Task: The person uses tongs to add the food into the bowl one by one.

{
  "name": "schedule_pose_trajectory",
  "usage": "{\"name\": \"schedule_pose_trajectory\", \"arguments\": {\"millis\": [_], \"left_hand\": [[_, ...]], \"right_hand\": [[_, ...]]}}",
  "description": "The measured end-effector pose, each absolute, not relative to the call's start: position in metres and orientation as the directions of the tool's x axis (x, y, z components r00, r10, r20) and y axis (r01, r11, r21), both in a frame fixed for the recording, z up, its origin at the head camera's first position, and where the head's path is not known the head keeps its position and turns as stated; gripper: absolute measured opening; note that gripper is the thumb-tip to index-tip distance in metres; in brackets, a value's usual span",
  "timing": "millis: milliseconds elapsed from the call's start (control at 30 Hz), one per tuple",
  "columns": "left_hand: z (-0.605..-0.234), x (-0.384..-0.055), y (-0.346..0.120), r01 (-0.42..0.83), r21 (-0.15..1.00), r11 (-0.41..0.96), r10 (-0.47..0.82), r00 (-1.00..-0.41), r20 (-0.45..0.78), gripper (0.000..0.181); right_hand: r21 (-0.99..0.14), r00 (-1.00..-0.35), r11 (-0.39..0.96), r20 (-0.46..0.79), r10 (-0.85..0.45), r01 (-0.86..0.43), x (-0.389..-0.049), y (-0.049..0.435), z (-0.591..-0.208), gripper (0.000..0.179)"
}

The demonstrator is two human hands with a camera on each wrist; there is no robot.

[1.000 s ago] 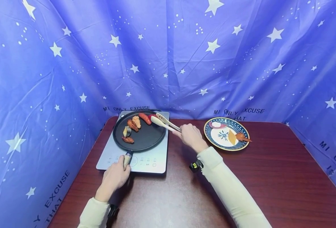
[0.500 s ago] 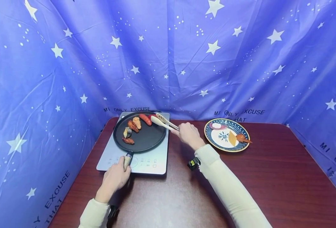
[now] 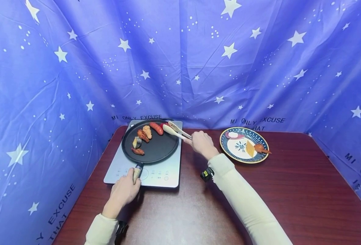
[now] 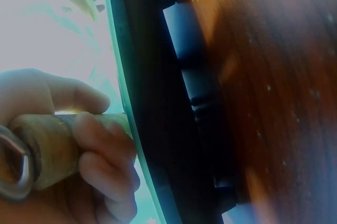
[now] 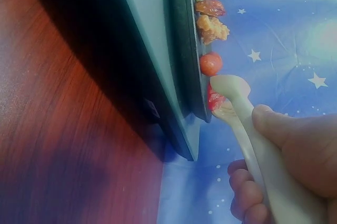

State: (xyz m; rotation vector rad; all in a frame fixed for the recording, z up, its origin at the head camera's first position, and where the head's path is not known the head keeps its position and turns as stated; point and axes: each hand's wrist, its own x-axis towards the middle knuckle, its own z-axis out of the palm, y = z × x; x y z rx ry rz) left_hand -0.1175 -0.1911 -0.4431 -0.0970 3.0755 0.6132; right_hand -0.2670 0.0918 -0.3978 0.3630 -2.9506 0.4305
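My left hand (image 3: 123,192) grips the light wooden-looking handle (image 3: 136,173) of a round black frying pan (image 3: 156,149). My right hand (image 3: 203,144) holds cream-and-steel tongs (image 5: 247,113), thumb on one arm and fingers curled round the other. At the pan's far right rim, the tong tips straddle a bright red food piece (image 5: 213,100), largely hidden by them. Beside it lies a red sausage (image 3: 156,128), then a fried golden piece (image 3: 147,132), a browned chicken wing (image 3: 142,135), a dark-skinned yellowish piece (image 3: 136,142) and a small browned piece (image 3: 137,151).
Beneath the pan is a silver induction cooktop (image 3: 171,170). A blue-patterned plate (image 3: 224,144) stands to the right, bearing a pink-and-white piece (image 3: 233,135), a tan wedge (image 3: 250,148) and an orange-brown drumstick (image 3: 260,148) overhanging its rim. A starry blue curtain (image 3: 199,95) borders the table (image 3: 290,190).
My right wrist and forearm have shifted slightly left, while the tong tips stay at the red piece. My left hand, the pan and the other food hold their places.
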Motion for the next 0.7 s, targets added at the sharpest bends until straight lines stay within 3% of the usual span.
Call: {"name": "schedule_pose_trajectory", "arguments": {"millis": [700], "left_hand": [[-0.444,-0.119,-0.192,-0.065,0.383,0.921,-0.059,-0.998,-0.029,0.042]], "right_hand": [[-0.25,-0.968,0.936,0.105,-0.229,-0.248,-0.271,0.081,-0.402,0.048]]}}
